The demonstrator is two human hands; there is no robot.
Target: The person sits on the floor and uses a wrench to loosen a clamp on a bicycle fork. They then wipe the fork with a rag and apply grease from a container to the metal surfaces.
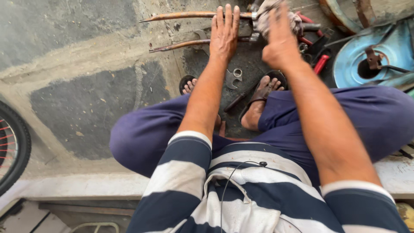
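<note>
With our left hand [224,32] flat and open on the rusty bicycle fork [189,29] and our right hand [280,41] clutching a grimy rag [276,15], we judge the unclamped fork could roll away.

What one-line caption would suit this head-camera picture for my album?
Seated person's left hand rests flat on a rusty bicycle fork while the right hand presses a rag at its crown.

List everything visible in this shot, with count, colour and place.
bicycle fork: one, rusty brown, on the floor ahead, two legs pointing left
rag: one, grey-white, at the fork's crown
flat wrench: one, grey, between the feet
red-handled tools: several, right of the fork
blue round metal part: one, upper right
bicycle wheel: one, black tyre, left edge
left hand: flat on the fork
right hand: on the rag
</note>
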